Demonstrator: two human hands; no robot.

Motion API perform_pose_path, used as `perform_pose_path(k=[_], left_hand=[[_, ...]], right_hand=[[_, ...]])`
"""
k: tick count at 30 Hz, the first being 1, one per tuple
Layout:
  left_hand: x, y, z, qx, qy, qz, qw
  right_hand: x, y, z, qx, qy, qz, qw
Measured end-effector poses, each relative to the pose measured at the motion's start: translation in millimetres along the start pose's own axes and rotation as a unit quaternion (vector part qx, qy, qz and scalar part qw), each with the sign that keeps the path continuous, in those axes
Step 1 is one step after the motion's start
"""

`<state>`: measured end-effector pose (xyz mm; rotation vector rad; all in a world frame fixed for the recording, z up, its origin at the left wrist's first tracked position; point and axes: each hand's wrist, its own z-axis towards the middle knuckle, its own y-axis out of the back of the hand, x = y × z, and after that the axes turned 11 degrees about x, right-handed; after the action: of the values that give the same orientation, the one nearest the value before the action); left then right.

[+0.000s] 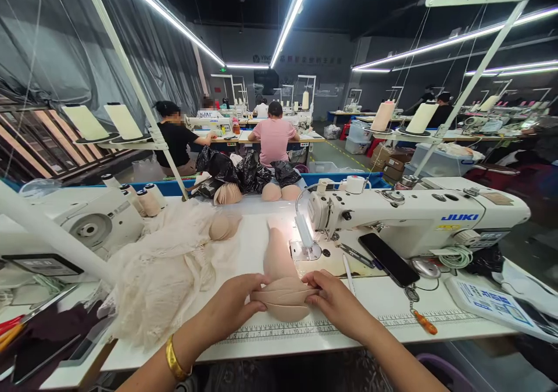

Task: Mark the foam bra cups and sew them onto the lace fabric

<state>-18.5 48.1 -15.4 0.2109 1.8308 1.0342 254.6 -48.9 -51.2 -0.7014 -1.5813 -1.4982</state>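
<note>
Between my two hands is a small stack of beige bra cups (285, 300), held above the table's front edge. My left hand (238, 302) pinches the stack's left end between thumb and fingers. At the right end, my right hand (333, 299) is closed on the same stack. Just beyond lies another beige padded piece (279, 252), stretching toward the sewing machine's needle plate (305, 251). Farther left on the table rests another beige cup pile (224, 224). How many cups I hold cannot be made out.
A white sewing machine (418, 211) stands at right, with a black phone (387, 258), thread snips (357, 255) and a white pen (349, 273) before it. Cream lace fabric (161, 270) is heaped left. A printed ruler (270, 331) runs along the front edge. Co-workers sit beyond.
</note>
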Motion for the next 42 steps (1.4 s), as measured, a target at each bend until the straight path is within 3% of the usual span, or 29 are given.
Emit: perform_pose_path(k=[4, 8, 11, 13, 15, 17, 19, 22, 24, 27, 29, 33, 42], left_hand=[[-9.2, -0.6, -20.2, 0.04, -0.014, 0.0, 0.999], [5.2, 11.9, -38.6, 0.058, 0.067, -0.11, 0.99], [27.2, 24.9, -46.7, 0.067, 0.142, -0.103, 0.982], [37.7, 34.0, -48.9, 0.038, 0.191, -0.022, 0.981], [40.9, 42.7, -47.2, -0.044, 0.216, 0.074, 0.972], [36.5, 50.5, -39.0, -0.125, 0.193, 0.14, 0.963], [26.9, 56.3, -21.9, -0.13, 0.122, 0.175, 0.968], [12.5, 61.1, 20.9, -0.018, 0.013, 0.195, 0.981], [8.8, 62.7, 54.7, 0.054, -0.025, 0.197, 0.979], [12.6, 65.9, 96.4, 0.115, -0.034, 0.192, 0.974], [16.7, 68.7, 110.7, 0.131, -0.03, 0.187, 0.973], [18.9, 72.4, 107.5, 0.115, -0.037, 0.171, 0.978], [26.8, 57.6, 58.5, 0.072, 0.004, 0.017, 0.997]], right_hand=[[12.8, 8.7, -20.5, 0.06, 0.036, -0.029, 0.997], [14.5, 26.9, -45.4, 0.094, -0.057, -0.001, 0.994], [3.5, 38.3, -60.9, 0.092, -0.123, 0.008, 0.988], [-7.8, 41.5, -66.8, 0.076, -0.151, -0.005, 0.986], [-18.0, 41.1, -67.7, 0.043, -0.18, -0.066, 0.981], [-22.0, 37.5, -62.8, 0.0, -0.179, -0.16, 0.971], [-16.7, 30.8, -51.5, -0.032, -0.133, -0.229, 0.964], [4.5, 15.4, -23.8, -0.023, -0.072, -0.241, 0.967], [19.1, 3.8, -1.2, 0.004, -0.082, -0.229, 0.97], [30.4, -9.2, 30.2, 0.016, -0.113, -0.214, 0.97], [30.7, -12.7, 44.3, 0.012, -0.119, -0.209, 0.971], [25.5, -11.6, 53.8, 0.009, -0.127, -0.192, 0.973], [26.7, -9.4, 50.5, 0.023, -0.116, -0.154, 0.981]])
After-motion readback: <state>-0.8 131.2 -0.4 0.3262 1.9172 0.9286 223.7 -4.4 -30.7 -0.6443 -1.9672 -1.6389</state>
